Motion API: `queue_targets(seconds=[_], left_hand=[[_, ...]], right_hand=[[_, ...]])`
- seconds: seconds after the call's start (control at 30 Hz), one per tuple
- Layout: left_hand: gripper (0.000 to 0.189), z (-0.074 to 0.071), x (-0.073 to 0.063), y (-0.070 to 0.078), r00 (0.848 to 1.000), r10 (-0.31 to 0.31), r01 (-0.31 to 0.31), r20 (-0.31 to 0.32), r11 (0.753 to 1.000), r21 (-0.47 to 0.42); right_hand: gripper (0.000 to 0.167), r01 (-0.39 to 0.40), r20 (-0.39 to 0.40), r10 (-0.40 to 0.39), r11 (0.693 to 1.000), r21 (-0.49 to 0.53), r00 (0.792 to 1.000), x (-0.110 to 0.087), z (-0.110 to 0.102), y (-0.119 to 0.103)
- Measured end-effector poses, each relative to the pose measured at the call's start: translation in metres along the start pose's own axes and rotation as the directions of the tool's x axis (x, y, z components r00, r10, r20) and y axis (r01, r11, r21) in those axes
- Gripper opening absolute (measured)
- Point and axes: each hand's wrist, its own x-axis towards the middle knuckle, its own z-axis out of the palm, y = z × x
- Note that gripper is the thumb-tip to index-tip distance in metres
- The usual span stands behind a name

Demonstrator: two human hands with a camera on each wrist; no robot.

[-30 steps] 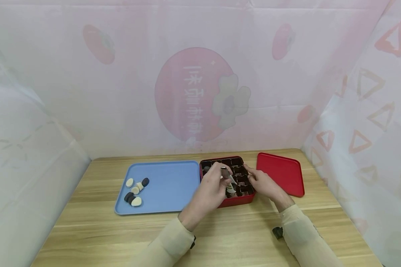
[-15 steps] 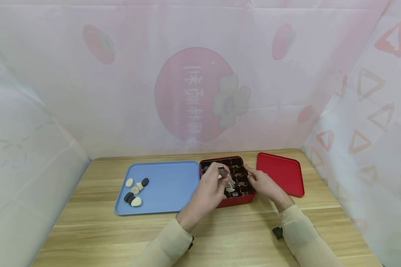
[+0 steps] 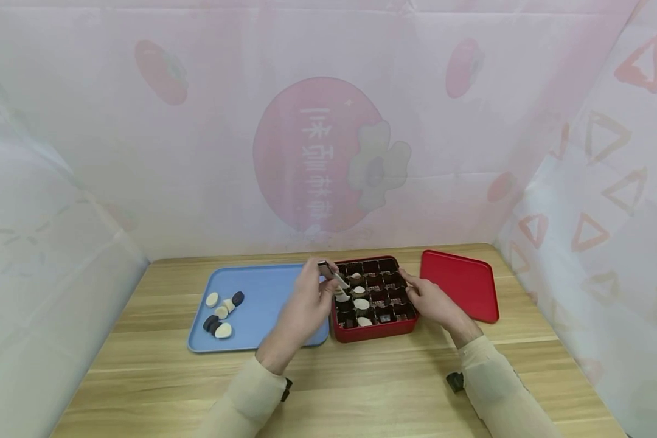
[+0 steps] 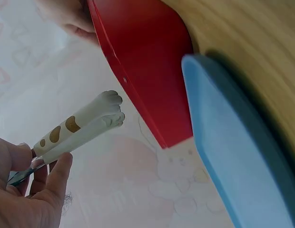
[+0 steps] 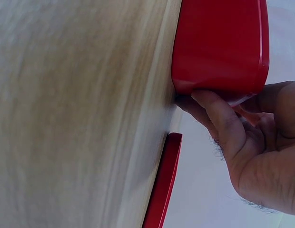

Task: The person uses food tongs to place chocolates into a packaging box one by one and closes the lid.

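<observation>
My left hand [image 3: 301,302] grips a pair of tongs [image 4: 76,126] with pale, brown-spotted, cat-paw tips. In the head view the tips hang over the left side of a red box [image 3: 376,331]. The left wrist view shows the paw tips close together, with no piece visible between them. Dark compartments divide the box. White oval pieces [image 3: 361,304], like chocolates, lie in several of them; dark contents at the left are hard to make out. My right hand [image 3: 432,301] holds the box at its right side, fingers against the outer wall [image 5: 219,61].
Left of the box lies a blue tray [image 3: 276,310], touching or nearly touching it. Several white and dark oval pieces [image 3: 222,330] sit at the tray's left end. A red lid [image 3: 462,286] lies flat on the wooden table [image 3: 394,389], right of the box.
My left hand has moved left with the tongs, from over the middle of the box to its left edge. White pieces in the box now show. The right hand stays put.
</observation>
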Motion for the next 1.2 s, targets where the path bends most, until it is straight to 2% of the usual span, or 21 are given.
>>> queue_targets(seconds=[0.3,0.53,0.77,0.93,1.2], left_hand=[[0.009,-0.031,0.002,-0.019,0.996,-0.029,0.033,-0.081,0.999,0.043],[0.014,-0.055,0.002,-0.035,0.986,-0.039,0.054,-0.16,0.995,0.086],[0.022,-0.077,-0.001,-0.05,0.976,-0.078,0.11,-0.204,0.982,0.154],[0.027,-0.089,-0.002,-0.059,0.969,-0.068,0.113,-0.238,0.977,0.181],[0.025,-0.104,-0.003,-0.071,0.958,-0.118,0.181,-0.261,0.956,0.231]], right_hand=[[0.061,-0.012,0.0,0.012,1.0,-0.005,1.0,-0.001,0.0,-0.001],[0.061,0.012,-0.01,-0.012,1.0,0.003,1.0,-0.004,0.0,-0.004],[0.06,0.008,-0.013,-0.008,1.0,-0.001,1.0,-0.003,0.001,-0.005],[0.061,0.005,-0.008,-0.005,1.0,-0.005,1.0,-0.002,0.001,-0.004],[0.062,-0.014,-0.001,0.014,1.0,-0.005,1.0,0.0,0.001,-0.001]])
